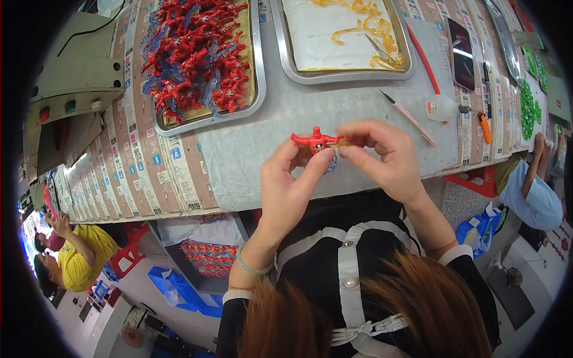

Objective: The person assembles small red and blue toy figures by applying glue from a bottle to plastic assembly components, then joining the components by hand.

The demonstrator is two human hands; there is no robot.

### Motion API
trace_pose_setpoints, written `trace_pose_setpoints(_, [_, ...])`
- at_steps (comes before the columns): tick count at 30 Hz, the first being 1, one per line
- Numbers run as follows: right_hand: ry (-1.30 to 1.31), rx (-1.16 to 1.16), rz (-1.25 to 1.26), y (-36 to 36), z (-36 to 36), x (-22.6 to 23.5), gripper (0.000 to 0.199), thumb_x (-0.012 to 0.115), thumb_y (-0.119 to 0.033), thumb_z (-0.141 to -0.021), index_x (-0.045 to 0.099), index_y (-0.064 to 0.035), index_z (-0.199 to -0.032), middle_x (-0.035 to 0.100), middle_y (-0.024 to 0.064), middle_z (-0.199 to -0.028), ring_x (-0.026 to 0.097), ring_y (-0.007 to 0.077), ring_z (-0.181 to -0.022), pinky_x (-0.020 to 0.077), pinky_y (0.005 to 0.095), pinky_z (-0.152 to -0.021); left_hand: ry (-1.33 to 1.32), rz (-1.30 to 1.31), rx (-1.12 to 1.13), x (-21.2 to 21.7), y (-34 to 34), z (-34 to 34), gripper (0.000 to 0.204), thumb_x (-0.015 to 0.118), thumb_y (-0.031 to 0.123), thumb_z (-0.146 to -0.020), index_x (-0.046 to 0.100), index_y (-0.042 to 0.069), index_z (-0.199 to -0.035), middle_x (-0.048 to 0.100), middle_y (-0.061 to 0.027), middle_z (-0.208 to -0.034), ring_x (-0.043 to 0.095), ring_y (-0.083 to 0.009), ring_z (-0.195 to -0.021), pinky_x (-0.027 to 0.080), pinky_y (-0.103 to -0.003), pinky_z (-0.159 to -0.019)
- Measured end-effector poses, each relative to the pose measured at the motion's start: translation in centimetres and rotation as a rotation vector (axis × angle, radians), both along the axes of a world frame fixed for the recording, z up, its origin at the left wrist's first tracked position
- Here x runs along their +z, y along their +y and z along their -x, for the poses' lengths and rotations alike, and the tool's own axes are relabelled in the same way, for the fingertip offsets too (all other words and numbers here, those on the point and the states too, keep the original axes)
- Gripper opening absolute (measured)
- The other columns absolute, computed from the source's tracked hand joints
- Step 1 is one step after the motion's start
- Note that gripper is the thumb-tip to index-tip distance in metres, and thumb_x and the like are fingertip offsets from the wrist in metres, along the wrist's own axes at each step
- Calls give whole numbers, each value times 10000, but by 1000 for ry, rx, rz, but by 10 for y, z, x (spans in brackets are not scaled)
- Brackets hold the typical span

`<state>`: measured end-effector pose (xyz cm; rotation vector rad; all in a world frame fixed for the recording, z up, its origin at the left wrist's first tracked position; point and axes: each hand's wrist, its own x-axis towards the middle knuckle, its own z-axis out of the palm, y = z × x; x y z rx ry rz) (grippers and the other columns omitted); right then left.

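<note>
Above the table's near edge, my left hand [285,185] is closed on a small red toy figure [317,141], thumb in front and fingers behind. The figure has outspread arms, a peg-like top and some blue low down. My right hand [385,160] pinches a small translucent yellow piece [342,143] at the figure's right arm; whether the two are joined I cannot tell. Beyond them, a metal tray [259,65] holds a heap of similar red figures [197,59] with clear blue parts. Curled yellow pieces [382,33] and tweezers lie on white paper in a second tray [352,76].
A pink-handled craft knife [412,121] lies right of my hands. Farther right are a squeeze bottle [439,108], a red tube [424,59], a phone [461,56] and an orange-handled tool [484,127]. A machine [77,89] stands left. People sit at both sides.
</note>
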<state>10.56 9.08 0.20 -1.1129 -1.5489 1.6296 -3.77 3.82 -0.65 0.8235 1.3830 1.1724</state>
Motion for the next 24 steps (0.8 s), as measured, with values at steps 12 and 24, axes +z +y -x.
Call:
trace_pose_setpoints(12, [-250,75,-1151,-21,-19,-16,244,622,-81,-635,590,-60,-876,563,77,-839,522,205,-700,427,282,-590,-1003,221,-91,-24,-4,3,452,412,281,-850,337,-24,-1175,409,-175,-1167,488,-233,-975,396,-345,-824])
trace_pose_setpoints(24, [-846,-721,-479,31,-123,-52,538,665,-155,-672,403,42,-1099,417,132,-1074,400,195,-1025,355,320,-814,-710,-71,-79,-13,-1,2,441,511,166,-784,376,-56,-1140,416,-182,-1162,513,-215,-929,438,-326,-771])
